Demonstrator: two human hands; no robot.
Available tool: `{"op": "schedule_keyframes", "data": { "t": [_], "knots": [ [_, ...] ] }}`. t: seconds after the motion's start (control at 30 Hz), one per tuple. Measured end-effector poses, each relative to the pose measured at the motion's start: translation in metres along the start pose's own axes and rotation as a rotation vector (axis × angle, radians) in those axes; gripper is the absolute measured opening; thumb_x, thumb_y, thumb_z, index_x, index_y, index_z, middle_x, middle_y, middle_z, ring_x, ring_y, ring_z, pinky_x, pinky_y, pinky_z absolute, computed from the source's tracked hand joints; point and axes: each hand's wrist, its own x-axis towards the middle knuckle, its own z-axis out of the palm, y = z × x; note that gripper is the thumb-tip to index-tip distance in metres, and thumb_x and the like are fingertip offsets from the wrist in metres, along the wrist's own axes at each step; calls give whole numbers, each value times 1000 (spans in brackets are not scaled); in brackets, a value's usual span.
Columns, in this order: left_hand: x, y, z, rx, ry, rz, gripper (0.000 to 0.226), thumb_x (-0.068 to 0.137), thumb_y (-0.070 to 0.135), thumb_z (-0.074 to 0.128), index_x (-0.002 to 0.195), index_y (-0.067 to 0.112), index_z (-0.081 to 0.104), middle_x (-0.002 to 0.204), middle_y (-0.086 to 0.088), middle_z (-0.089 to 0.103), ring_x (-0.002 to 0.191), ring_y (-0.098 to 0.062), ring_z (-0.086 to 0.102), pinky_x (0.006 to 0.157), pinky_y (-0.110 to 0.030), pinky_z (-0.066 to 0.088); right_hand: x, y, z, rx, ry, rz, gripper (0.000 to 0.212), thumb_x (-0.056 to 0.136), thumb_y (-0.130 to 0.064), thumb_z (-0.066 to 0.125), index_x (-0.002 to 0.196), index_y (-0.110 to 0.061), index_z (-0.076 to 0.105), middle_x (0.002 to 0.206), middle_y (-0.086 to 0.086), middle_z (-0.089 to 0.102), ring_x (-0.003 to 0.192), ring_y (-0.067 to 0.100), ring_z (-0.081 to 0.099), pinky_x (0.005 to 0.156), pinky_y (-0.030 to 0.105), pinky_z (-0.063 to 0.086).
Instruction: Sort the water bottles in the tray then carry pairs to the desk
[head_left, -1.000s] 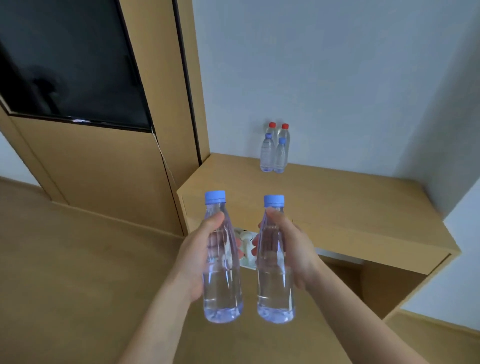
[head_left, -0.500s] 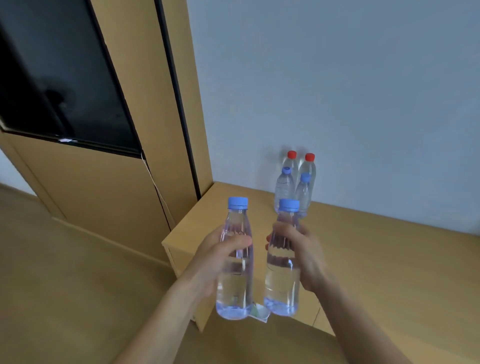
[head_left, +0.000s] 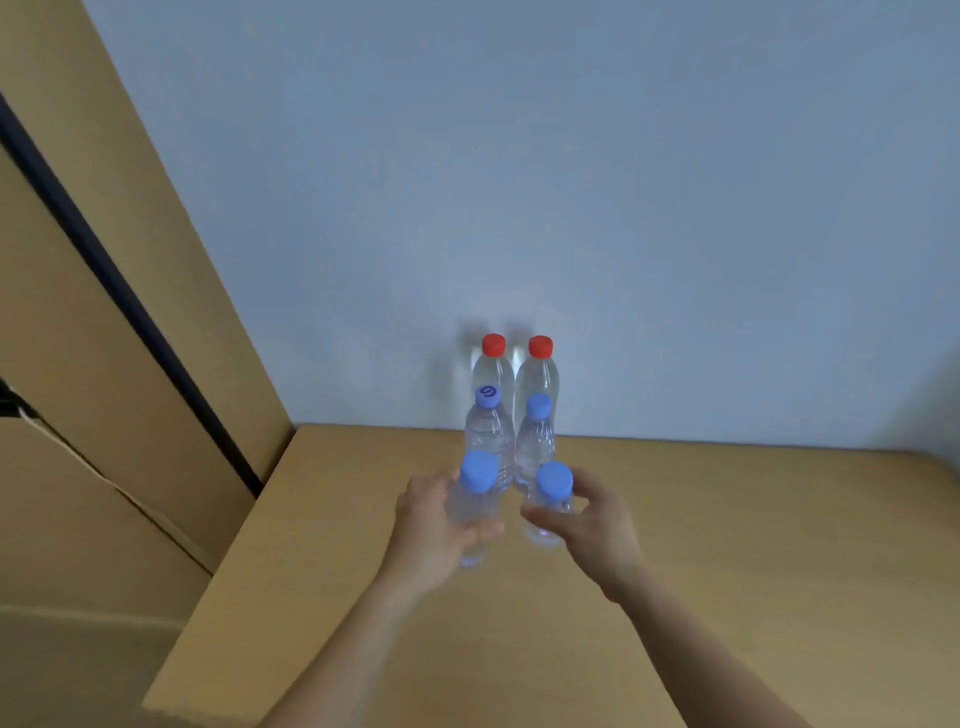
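Observation:
My left hand (head_left: 434, 535) grips a clear water bottle with a blue cap (head_left: 477, 475). A second blue-capped bottle (head_left: 553, 483) is in the grip of my right hand (head_left: 589, 525). Both are upright, low over the wooden desk (head_left: 727, 545), just in front of a group standing by the wall. That group is two blue-capped bottles (head_left: 488, 431) (head_left: 535, 441) with two red-capped bottles (head_left: 493, 364) (head_left: 540, 366) behind them. Whether the held bottles touch the desk top I cannot tell. The tray is out of view.
A grey-blue wall rises right behind the bottles. A tall wooden cabinet panel (head_left: 130, 260) with a dark vertical strip stands left of the desk. The desk's left edge (head_left: 228, 561) drops off to the floor.
I have come up close to the desk. Both hands have carried their bottles forward and down over the desk top, right in front of the standing bottles.

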Motion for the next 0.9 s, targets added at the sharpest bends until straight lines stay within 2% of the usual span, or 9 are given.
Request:
{"op": "schedule_keyframes", "data": {
  "t": [0.07,0.13,0.2,0.23,0.4,0.53,0.73,0.83,0.9],
  "knots": [
    [28,-10,1,-11,-26,-10,25,59,31,80,77,27,64,79,2,67,76,-19,62,64,-22,46,21,2,5,-31,32,44,24,69,-14,79,85,-28,68,85,-12,68,72,-12,59,61,4,45],
    [51,-18,5,-26,-19,-34,21,66,19,80,73,26,62,71,6,59,67,-16,54,54,-17,36,39,6,12,-76,62,93,21,66,-22,79,83,-27,69,87,-7,70,76,-9,60,69,12,49],
    [69,-26,10,12,-12,-29,26,67,16,80,69,28,57,71,5,52,66,-18,51,51,-16,31,54,14,20,-124,95,137,34,57,-35,78,89,-25,72,96,-1,70,90,6,64,81,29,53],
    [75,-30,13,34,-2,-25,30,67,15,80,68,29,53,72,5,51,68,-19,53,51,-15,31,59,18,24,-139,116,159,37,56,-36,77,90,-24,72,97,0,70,93,12,65,84,32,53],
    [94,-50,25,40,1,-73,45,65,19,82,92,20,46,91,5,54,87,-21,54,67,-26,35,76,26,37,-216,236,184,36,67,-19,76,102,-17,66,100,-4,65,94,11,61,76,22,44],
    [96,-54,36,21,-22,-24,49,66,20,82,100,20,47,102,4,51,95,-21,56,76,-28,40,80,28,51,-204,304,178,39,69,-19,75,104,-14,60,100,0,65,92,14,60,78,27,49],
    [97,-61,42,-10,-26,-9,54,67,18,81,112,9,51,108,-4,51,102,-25,54,79,-28,40,82,38,56,-170,327,179,35,67,-22,75,100,-21,62,97,-5,69,94,11,62,80,31,53],
    [97,-65,42,1,-53,17,58,67,19,81,114,6,50,111,-8,52,107,-28,53,81,-29,40,77,41,56,-145,285,179,45,64,-31,73,107,-25,62,101,-7,69,98,7,63,85,33,53],
    [91,-61,39,26,-58,21,66,64,22,83,118,5,49,115,-8,51,113,-28,47,83,-24,34,70,38,56,-145,287,166,64,62,-41,72,121,-28,55,116,-11,64,108,6,59,85,20,48]
  ]
}}
